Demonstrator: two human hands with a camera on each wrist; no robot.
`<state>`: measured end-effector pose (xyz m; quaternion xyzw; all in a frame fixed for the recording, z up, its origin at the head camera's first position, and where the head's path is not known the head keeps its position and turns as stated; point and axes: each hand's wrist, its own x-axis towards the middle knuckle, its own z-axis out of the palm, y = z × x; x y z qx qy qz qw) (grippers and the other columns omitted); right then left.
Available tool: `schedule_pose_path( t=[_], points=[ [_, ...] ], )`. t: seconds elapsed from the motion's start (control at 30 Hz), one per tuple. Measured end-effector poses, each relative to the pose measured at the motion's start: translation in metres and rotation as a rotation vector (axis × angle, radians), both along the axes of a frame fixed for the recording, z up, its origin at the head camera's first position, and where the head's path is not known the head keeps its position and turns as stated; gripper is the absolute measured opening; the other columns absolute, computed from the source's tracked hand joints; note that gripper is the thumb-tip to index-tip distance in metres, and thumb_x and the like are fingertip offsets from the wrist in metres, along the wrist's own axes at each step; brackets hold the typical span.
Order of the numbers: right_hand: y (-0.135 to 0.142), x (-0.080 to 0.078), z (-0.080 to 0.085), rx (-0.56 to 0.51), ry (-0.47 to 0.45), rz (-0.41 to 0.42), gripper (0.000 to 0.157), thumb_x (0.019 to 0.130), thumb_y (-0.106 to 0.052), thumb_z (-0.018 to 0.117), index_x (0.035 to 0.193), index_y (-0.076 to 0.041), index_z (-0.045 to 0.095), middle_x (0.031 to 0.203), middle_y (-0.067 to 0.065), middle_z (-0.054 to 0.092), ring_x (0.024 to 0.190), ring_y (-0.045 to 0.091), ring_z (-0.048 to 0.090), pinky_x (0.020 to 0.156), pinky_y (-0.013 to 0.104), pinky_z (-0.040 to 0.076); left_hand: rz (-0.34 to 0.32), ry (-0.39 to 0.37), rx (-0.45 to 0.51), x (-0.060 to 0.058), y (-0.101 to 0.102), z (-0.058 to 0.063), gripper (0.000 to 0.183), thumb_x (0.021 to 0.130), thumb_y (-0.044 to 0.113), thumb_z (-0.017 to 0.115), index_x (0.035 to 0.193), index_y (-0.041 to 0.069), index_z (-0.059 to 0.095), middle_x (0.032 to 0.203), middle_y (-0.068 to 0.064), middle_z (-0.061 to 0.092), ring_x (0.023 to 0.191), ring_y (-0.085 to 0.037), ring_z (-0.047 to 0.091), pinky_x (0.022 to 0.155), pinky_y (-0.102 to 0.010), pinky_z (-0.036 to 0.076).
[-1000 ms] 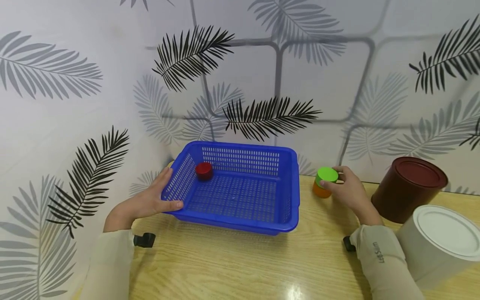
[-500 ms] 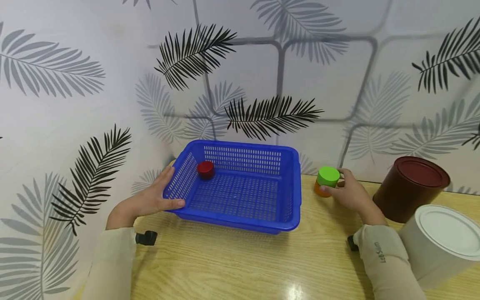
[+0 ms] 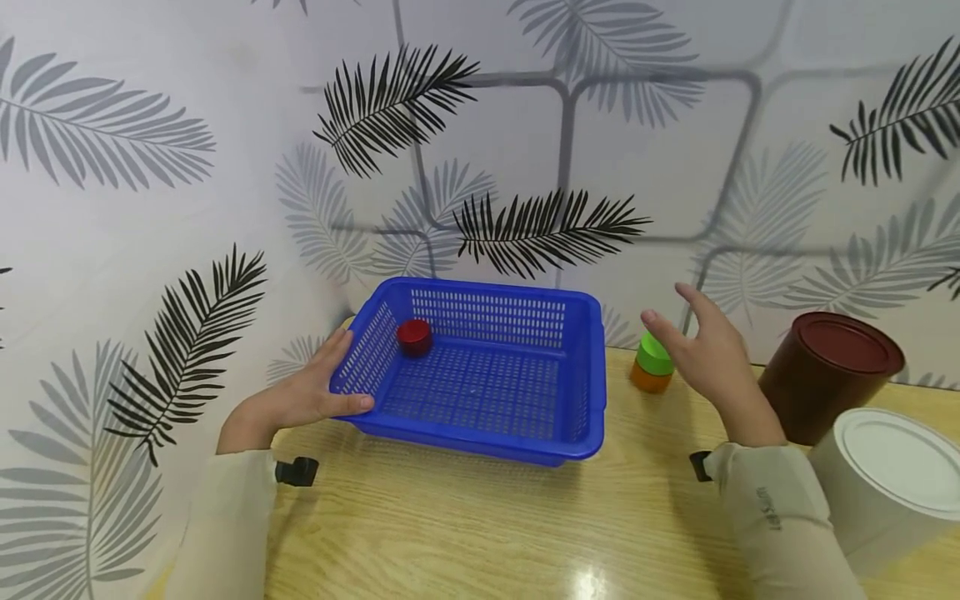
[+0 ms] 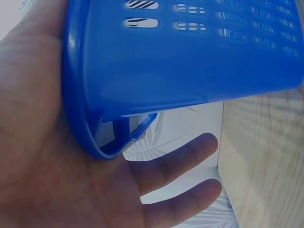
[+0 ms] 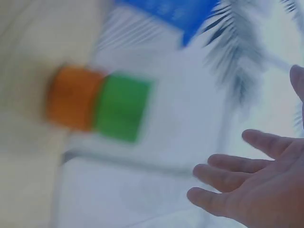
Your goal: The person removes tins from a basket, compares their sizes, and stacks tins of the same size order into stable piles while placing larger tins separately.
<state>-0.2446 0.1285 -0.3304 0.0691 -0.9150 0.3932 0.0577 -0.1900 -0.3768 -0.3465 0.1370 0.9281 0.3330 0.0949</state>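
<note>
In the head view, my left hand (image 3: 296,400) rests at the left front corner of the blue plastic basket (image 3: 480,450), its thumb along the front rim. The left wrist view shows the palm against the rim (image 4: 76,95) and two fingers (image 4: 171,166) stretched out straight below it. A red round block (image 3: 415,337) sits inside the basket at the back left. To the right stands a green round block (image 3: 655,357) stacked on an orange one (image 3: 649,379). My right hand (image 3: 712,362) hovers above and beside this stack, fingers spread, holding nothing; it partly covers the green block.
A dark brown lidded can (image 3: 825,383) and a white lidded can (image 3: 877,492) stand at the right, beside my right forearm. Behind the wooden table (image 3: 450,533) rises a leaf-patterned wall covering (image 3: 637,167), close to the basket's back.
My right hand has let go of the green block and lifted up and away, leaving it on the orange one. The left hand has kept its place on the basket.
</note>
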Motion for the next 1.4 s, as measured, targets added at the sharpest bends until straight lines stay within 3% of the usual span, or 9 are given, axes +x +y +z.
schedule_pose_path(
  t=[0.2, 0.33, 0.43, 0.53, 0.67, 0.9, 1.1, 1.27, 1.4],
  points=[
    [-0.047, 0.015, 0.039, -0.073, 0.134, 0.129, 0.074, 0.1, -0.055, 0.056, 0.16, -0.019, 0.033, 0.162, 0.015, 0.03, 0.147, 0.042, 0.026, 0.108, 0.071, 0.024, -0.012, 0.021, -0.006, -0.005, 0.003, -0.001, 0.118, 0.086, 0.048, 0.078, 0.161, -0.001, 0.0, 0.167, -0.019, -0.01, 0.151, -0.043, -0.004, 0.115, -0.065, 0.008],
    [-0.092, 0.005, 0.06, -0.065, 0.135, 0.258, 0.07, 0.101, -0.052, 0.056, 0.159, -0.019, 0.035, 0.162, 0.01, 0.031, 0.143, 0.036, 0.035, 0.108, 0.065, 0.032, -0.004, 0.013, -0.009, -0.007, 0.0, 0.0, 0.119, 0.086, 0.048, 0.078, 0.161, 0.0, -0.001, 0.167, -0.018, -0.011, 0.151, -0.042, -0.006, 0.115, -0.066, 0.008],
    [-0.128, -0.01, 0.063, -0.052, 0.09, 0.325, 0.072, 0.1, -0.053, 0.056, 0.159, -0.018, 0.033, 0.163, 0.007, 0.03, 0.139, 0.034, 0.043, 0.106, 0.058, 0.039, 0.002, 0.008, -0.006, -0.007, -0.003, 0.0, 0.12, 0.085, 0.049, 0.078, 0.161, 0.002, -0.003, 0.167, -0.017, -0.011, 0.151, -0.041, -0.006, 0.115, -0.066, 0.008],
    [-0.161, -0.03, 0.054, -0.002, 0.019, 0.362, 0.074, 0.1, -0.055, 0.056, 0.159, -0.017, 0.033, 0.157, 0.012, 0.04, 0.133, 0.035, 0.05, 0.104, 0.055, 0.042, 0.007, 0.004, 0.002, -0.005, -0.004, -0.001, 0.12, 0.085, 0.049, 0.078, 0.161, 0.003, -0.003, 0.167, -0.017, -0.011, 0.151, -0.041, -0.006, 0.115, -0.067, 0.008],
    [-0.195, -0.056, 0.025, 0.083, -0.056, 0.423, 0.069, 0.101, -0.052, 0.056, 0.155, -0.012, 0.039, 0.14, 0.019, 0.056, 0.122, 0.035, 0.057, 0.1, 0.053, 0.045, 0.014, 0.013, 0.006, -0.004, -0.004, -0.004, 0.12, 0.085, 0.048, 0.079, 0.161, 0.001, -0.002, 0.167, -0.017, -0.011, 0.151, -0.042, -0.005, 0.115, -0.066, 0.009],
    [-0.215, -0.086, -0.02, 0.314, -0.148, 0.533, 0.056, 0.102, -0.035, 0.062, 0.144, -0.001, 0.053, 0.146, 0.016, 0.053, 0.137, 0.035, 0.045, 0.111, 0.048, 0.037, 0.013, 0.01, 0.007, -0.002, -0.005, -0.003, 0.12, 0.085, 0.05, 0.078, 0.161, 0.001, -0.002, 0.167, -0.017, -0.011, 0.151, -0.041, -0.006, 0.115, -0.066, 0.009],
    [-0.233, -0.101, -0.033, 0.299, -0.173, 0.616, 0.056, 0.1, -0.028, 0.065, 0.147, -0.002, 0.05, 0.15, 0.015, 0.049, 0.141, 0.033, 0.041, 0.114, 0.046, 0.032, 0.017, 0.025, -0.002, -0.001, -0.01, 0.0, 0.12, 0.085, 0.048, 0.078, 0.161, 0.0, -0.002, 0.167, -0.017, -0.011, 0.151, -0.041, -0.005, 0.115, -0.066, 0.01],
    [-0.261, -0.103, -0.037, 0.21, -0.303, 0.616, 0.066, 0.099, -0.03, 0.066, 0.154, -0.003, 0.04, 0.146, 0.017, 0.052, 0.119, 0.032, 0.06, 0.093, 0.047, 0.052, 0.016, 0.018, 0.003, -0.001, -0.01, 0.0, 0.121, 0.085, 0.05, 0.078, 0.16, -0.001, -0.001, 0.167, -0.019, -0.01, 0.151, -0.04, -0.006, 0.116, -0.064, 0.009],
    [-0.284, -0.105, -0.042, 0.181, -0.35, 0.571, 0.068, 0.097, -0.029, 0.07, 0.153, -0.003, 0.041, 0.138, 0.015, 0.057, 0.102, 0.026, 0.063, 0.077, 0.042, 0.056, 0.017, 0.015, 0.013, 0.0, -0.006, -0.003, 0.122, 0.084, 0.052, 0.078, 0.16, -0.002, 0.0, 0.167, -0.019, -0.009, 0.152, -0.039, -0.005, 0.117, -0.062, 0.008]
  ],
)
